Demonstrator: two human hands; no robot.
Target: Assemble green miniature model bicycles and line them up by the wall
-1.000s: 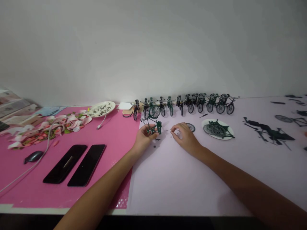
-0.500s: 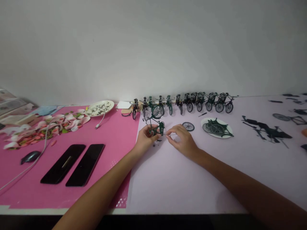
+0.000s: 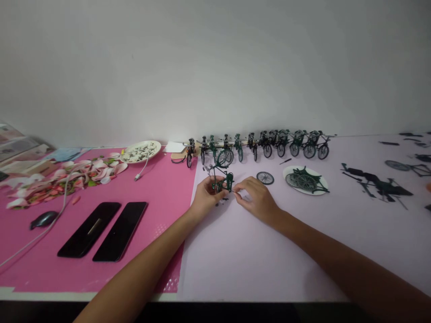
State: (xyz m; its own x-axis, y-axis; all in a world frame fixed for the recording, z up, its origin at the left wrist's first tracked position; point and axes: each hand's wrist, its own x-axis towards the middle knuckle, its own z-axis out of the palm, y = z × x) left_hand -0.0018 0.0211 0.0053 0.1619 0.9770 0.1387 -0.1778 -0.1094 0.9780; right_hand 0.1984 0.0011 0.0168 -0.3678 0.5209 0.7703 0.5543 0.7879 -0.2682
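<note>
My left hand [image 3: 204, 198] grips a small green model bicycle frame [image 3: 222, 179], held upright just above the pale table. My right hand [image 3: 256, 198] is pinched on a thin metal pin whose tip touches the frame's right side. A loose spoked wheel [image 3: 265, 178] lies just beyond my right hand. Tiny dark parts lie on the table under the frame.
A row of finished green model bicycles [image 3: 262, 146] lines the wall. A white plate [image 3: 321, 187] holds wheels and frames. Dark loose parts [image 3: 380, 186] lie at right. On the pink mat [image 3: 158, 197] are two black phones [image 3: 104, 229], a mouse [image 3: 43, 219], a cable and a dish [image 3: 140, 151].
My right hand has moved left with the pin until it meets the frame. My left hand has raised and steadied the frame slightly.
</note>
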